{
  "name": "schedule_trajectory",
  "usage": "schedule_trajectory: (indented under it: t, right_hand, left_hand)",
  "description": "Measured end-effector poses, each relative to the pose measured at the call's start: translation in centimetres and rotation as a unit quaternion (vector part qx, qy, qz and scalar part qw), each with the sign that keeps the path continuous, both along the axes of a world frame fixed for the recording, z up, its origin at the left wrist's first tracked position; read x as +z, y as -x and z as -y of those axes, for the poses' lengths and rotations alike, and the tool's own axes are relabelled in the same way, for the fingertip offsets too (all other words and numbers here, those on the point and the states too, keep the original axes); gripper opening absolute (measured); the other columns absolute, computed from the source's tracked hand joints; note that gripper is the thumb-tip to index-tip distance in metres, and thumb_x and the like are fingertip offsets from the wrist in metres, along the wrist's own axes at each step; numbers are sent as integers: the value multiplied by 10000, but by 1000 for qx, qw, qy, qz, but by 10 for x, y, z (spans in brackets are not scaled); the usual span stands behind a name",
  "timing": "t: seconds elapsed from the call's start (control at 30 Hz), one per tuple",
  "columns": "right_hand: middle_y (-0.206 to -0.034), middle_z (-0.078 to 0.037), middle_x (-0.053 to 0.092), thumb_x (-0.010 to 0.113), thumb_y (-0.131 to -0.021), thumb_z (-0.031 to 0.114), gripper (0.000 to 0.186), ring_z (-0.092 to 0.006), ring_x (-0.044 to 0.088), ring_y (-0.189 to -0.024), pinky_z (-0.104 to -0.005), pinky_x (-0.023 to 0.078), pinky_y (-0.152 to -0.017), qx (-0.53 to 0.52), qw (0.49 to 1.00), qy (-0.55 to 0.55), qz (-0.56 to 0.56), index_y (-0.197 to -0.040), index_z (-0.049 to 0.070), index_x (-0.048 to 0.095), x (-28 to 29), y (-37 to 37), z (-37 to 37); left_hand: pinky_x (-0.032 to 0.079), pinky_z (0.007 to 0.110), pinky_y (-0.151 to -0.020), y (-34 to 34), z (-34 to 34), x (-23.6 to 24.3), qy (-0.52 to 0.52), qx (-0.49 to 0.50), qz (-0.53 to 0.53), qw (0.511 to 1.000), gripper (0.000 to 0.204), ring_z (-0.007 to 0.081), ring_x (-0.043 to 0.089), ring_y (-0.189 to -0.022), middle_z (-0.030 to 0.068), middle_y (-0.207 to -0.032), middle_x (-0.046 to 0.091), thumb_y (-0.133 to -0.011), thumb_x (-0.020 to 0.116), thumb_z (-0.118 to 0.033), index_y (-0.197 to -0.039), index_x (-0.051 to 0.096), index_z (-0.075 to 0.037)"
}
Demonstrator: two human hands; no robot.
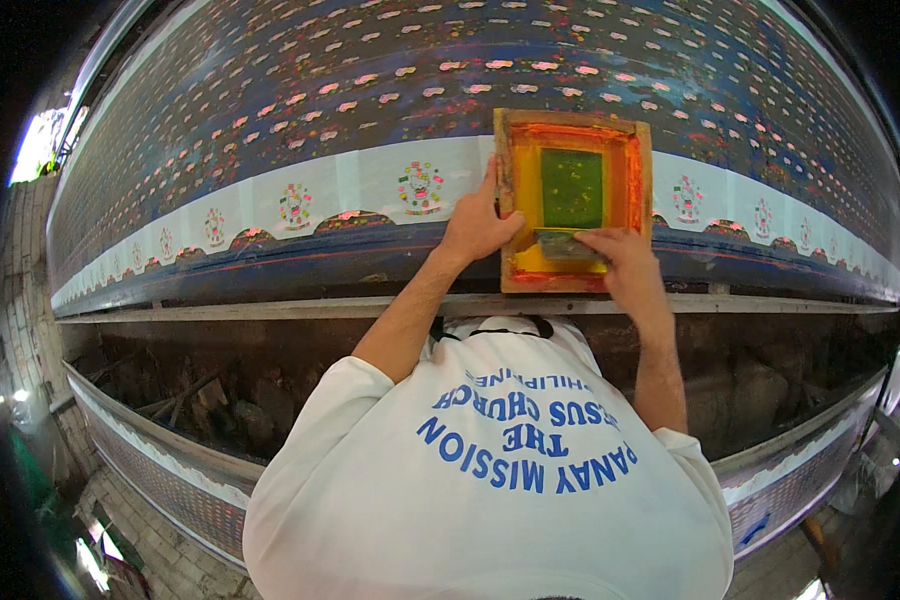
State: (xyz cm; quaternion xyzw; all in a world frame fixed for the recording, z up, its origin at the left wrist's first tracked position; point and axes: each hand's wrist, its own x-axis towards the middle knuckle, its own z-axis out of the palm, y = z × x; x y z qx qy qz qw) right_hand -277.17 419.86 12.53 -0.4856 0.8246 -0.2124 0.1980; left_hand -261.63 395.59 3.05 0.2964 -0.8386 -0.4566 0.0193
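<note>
While my left hand (480, 222) hugs the left rail of this wooden frame (645, 165), thumb over the inner edge and a finger lying along the outside, my right hand (625, 262) pinches a scraper (560, 246) inside it, down toward the near end. The frame sits flat on a long table (370, 253), across a white strip (358, 187) that pokes out on both sides of it.

Handling-wise, I'd guess it's pretty light, and the wood should be stiff, so grab it by the rails. I'd keep fingers off the green patch (573, 180) in the middle of the frame, tbh. That sheet looks thin and is probably the fragile bit. Orange-red smears along the inside of the rails look wet, so likely slippery. The scraper seems light too, best pinched at its right end; can't tell if it's bendy, since my fingers hide part of it.

Counting up: one frame, one scraper, one green patch, two hands. As for printed pictures (420, 188), at least four left of the frame and three right; farther out they're too tiny to count.
</note>
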Motion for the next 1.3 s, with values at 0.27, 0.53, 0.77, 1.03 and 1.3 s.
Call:
schedule_trajectory:
  t: [0.27,0.53,0.77,1.03,1.3]
  right_hand:
    - [-1268,-174,788,661,-939,-50,484,-411,742,-1158,-490,589,-1006,-27,999,-32,-22,-1378,123,772,8,87,91]
    - [-1288,-189,774,621,-848,-120,601,-403,712,-1219,-481,557,-1071,-21,999,-34,26,-1372,127,783,-2,51,53]
    - [-1373,-111,749,611,-812,-155,656,-349,652,-1309,-452,513,-1160,-46,998,-39,-29,-1359,153,798,-7,-19,-1]
    - [-1253,-63,763,752,-763,-30,587,-311,684,-1161,-441,571,-1026,-13,995,41,-91,-1312,172,808,-14,-11,-6]
    - [-1306,-50,757,698,-851,-68,549,-301,667,-1221,-442,557,-1061,-16,997,46,-65,-1337,167,798,11,42,-51]
  left_hand:
    - [612,551,-797,1,5,11,-33,-16,6,999,1166,513,755,-837,331,-886,753,-897,738,-385,-1763,73,22]
    - [631,536,-748,2,6,8,-17,-27,25,999,1171,496,764,-781,303,-830,758,-898,733,-380,-1747,59,65]
    - [634,541,-793,4,3,3,-10,-22,15,1000,1154,497,773,-822,302,-877,774,-913,733,-362,-1746,56,63]
    - [637,520,-785,4,0,-3,-11,-6,-9,1000,1132,476,783,-824,283,-925,793,-910,759,-299,-1768,81,-11]
    - [647,468,-771,50,-47,36,46,2,-34,998,1112,420,810,-837,250,-1009,818,-907,779,-254,-1751,120,40]
